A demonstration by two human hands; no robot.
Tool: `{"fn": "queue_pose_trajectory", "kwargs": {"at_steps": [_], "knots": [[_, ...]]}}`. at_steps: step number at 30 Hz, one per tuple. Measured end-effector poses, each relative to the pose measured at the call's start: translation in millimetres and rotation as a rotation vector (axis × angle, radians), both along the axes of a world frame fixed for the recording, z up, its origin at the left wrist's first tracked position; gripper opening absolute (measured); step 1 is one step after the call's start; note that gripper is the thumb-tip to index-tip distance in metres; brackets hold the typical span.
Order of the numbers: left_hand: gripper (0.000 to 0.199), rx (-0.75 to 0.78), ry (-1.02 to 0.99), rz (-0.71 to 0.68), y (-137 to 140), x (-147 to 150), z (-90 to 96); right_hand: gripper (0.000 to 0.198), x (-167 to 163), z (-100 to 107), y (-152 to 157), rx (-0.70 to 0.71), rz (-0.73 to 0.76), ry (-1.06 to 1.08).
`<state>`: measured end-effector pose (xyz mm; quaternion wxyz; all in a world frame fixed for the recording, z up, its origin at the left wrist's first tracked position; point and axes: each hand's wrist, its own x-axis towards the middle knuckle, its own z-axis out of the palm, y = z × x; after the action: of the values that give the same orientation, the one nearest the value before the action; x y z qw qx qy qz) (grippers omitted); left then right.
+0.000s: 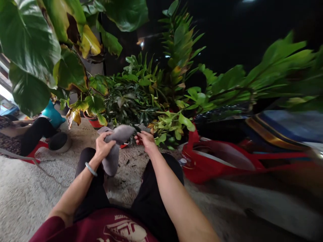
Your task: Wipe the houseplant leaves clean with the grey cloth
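Observation:
My left hand (103, 146) is closed around a soft grey fabric piece (123, 132). One rounded end of the fabric sticks out to the right, and another hangs below the fist. A pale bracelet (91, 169) circles my left wrist. Just right of the fabric, my right hand (145, 140) has its fingers pinched together at the edge of the leaves. Whatever lies between those fingertips is too small to make out. Dark green leafy plants (126, 104) stand directly beyond both hands.
A red basket (194, 164) stands to my right, below long leaf stems. Large leaves (30, 43) overhang the upper left. On the left sits another person (32, 134) beside a dark round bowl (60, 142). A red pot (94, 121) rests on the concrete floor (22, 188).

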<state>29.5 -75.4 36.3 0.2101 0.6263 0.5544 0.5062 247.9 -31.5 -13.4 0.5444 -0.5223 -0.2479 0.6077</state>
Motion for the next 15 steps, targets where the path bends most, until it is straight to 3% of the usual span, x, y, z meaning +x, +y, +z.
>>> {"fn": "queue_pose_trajectory", "kwargs": {"at_steps": [2, 4, 7, 9, 12, 15], "knots": [[0.021, 0.032, -0.048, -0.045, -15.5, 9.4, 6.4, 0.024, 0.2, -1.7, 0.6, -0.008, 0.000, -0.007], [0.023, 0.180, -0.072, -0.002, -14.8, 17.7, 35.7, 0.025, -0.6, -2.0, 0.4, -0.005, 0.003, -0.008], [0.029, 0.428, -0.008, 0.108, 13.4, 31.2, 87.8, 0.028, -2.4, -0.5, -0.8, 0.024, 0.008, -0.002], [0.032, 0.474, 0.069, 0.092, 39.0, 43.2, 104.2, 0.027, -3.3, 0.2, -1.3, 0.045, 0.011, -0.007], [0.035, 0.378, 0.195, -0.058, 63.6, 59.7, 90.1, 0.024, -3.0, -1.0, -1.2, 0.052, 0.018, -0.036], [0.038, 0.155, 0.321, -0.196, 56.7, 62.7, 58.4, 0.019, -0.8, -3.9, -0.9, 0.034, 0.026, -0.090]]}}
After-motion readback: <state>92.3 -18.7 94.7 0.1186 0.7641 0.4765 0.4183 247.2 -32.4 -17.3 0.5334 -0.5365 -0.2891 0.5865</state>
